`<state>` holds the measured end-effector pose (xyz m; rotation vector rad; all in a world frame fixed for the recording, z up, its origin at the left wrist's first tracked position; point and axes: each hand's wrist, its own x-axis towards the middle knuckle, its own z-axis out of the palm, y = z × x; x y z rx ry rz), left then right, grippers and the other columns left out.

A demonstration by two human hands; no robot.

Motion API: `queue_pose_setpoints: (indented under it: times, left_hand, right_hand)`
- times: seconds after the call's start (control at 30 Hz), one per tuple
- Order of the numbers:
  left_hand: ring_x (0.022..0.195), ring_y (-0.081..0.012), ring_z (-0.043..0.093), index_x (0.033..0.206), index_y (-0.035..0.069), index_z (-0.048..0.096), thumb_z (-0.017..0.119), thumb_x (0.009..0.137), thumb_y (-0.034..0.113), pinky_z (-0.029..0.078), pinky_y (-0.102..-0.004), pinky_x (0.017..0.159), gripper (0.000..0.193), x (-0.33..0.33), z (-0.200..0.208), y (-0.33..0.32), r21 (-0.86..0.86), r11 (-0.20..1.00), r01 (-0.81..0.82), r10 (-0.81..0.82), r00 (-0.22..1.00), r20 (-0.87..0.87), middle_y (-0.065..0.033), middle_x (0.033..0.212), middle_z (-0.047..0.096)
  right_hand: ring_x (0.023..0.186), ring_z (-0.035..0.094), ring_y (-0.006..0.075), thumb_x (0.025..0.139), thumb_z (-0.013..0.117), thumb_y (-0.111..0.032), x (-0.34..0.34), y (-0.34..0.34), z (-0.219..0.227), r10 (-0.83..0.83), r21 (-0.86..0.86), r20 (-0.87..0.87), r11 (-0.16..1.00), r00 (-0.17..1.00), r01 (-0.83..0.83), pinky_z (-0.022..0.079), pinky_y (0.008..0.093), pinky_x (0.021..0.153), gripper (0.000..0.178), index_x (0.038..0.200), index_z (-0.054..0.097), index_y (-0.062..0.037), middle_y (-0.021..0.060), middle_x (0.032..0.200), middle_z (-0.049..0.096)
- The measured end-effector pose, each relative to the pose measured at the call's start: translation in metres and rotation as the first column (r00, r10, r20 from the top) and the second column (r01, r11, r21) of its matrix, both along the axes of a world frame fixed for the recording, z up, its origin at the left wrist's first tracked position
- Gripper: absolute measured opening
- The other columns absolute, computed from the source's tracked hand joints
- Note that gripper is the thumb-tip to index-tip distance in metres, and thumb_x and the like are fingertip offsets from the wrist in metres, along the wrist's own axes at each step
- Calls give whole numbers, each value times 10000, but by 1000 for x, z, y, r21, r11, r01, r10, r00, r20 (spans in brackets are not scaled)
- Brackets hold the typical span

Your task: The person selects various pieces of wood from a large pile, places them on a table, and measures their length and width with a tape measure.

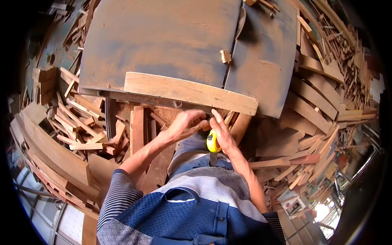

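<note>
The single view looks down from the person's head, through the left of two wide fisheye cameras worn side by side. It is upright and unmirrored. The shirt lies close below the lens and fills the bottom; the left hand and right hand come near the middle. Beyond them, the table spreads across the top, seen steeply from above. Wood curves along the sides toward the round, black-rimmed edge.
</note>
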<state>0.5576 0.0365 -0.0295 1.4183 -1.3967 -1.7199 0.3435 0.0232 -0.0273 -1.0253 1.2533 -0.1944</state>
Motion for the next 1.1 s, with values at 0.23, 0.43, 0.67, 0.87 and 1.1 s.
queue_pose_setpoints:
  times: [0.23, 0.43, 0.67, 0.87, 1.1]
  left_hand:
    - [954, -118, 624, 1180, -26, 668, 655, 1012, 231, 537, -303, 844, 308, -41, -39, 34, 313, 923, 224, -19, 839, -544, -46, 1031, 701]
    - [861, -105, 634, 1047, 6, 702, 739, 928, 105, 537, -285, 803, 159, -36, -22, 33, 377, 925, 58, 192, 783, -591, -15, 933, 698]
    - [697, -62, 570, 1075, 60, 746, 769, 913, 230, 446, -211, 603, 236, 118, -36, 5, 14, 638, -770, 770, 638, 4, 0, 844, 677]
    - [665, -35, 458, 805, 26, 644, 702, 963, 140, 337, -218, 585, 203, 243, -114, 15, -262, 611, -747, 791, 559, 251, 64, 746, 573]
    - [748, -102, 581, 1009, -50, 718, 719, 957, 295, 473, -293, 726, 349, 218, -120, 5, -451, 571, -685, 803, 354, 480, -43, 834, 720]
  right_hand:
    - [1252, 600, 431, 1005, 497, -621, -21, 24, 3, 235, -80, -112, 966, 965, -244, 479, 445, 1029, 819, 1592, 265, -99, 294, 1285, 642]
    - [1374, 505, 329, 955, 540, -678, -36, 15, -1, 228, -13, 137, 973, 964, -229, 407, 390, 1108, 881, 1523, 403, -20, 269, 1444, 535]
    - [731, 667, 119, 909, 712, -240, -145, -24, -13, 40, -122, -16, 992, 999, -42, 532, 290, 682, 231, 975, 754, -24, 46, 811, 712]
    - [489, 584, 98, 858, 748, -289, -189, -77, -22, -210, -333, -462, 941, 862, 51, 440, 289, 475, 234, 902, 754, -59, 23, 574, 623]
    - [654, 698, 227, 842, 701, -426, -170, -109, -52, -278, -412, -765, 905, 581, -109, 519, 381, 643, 274, 903, 753, -164, 56, 650, 700]
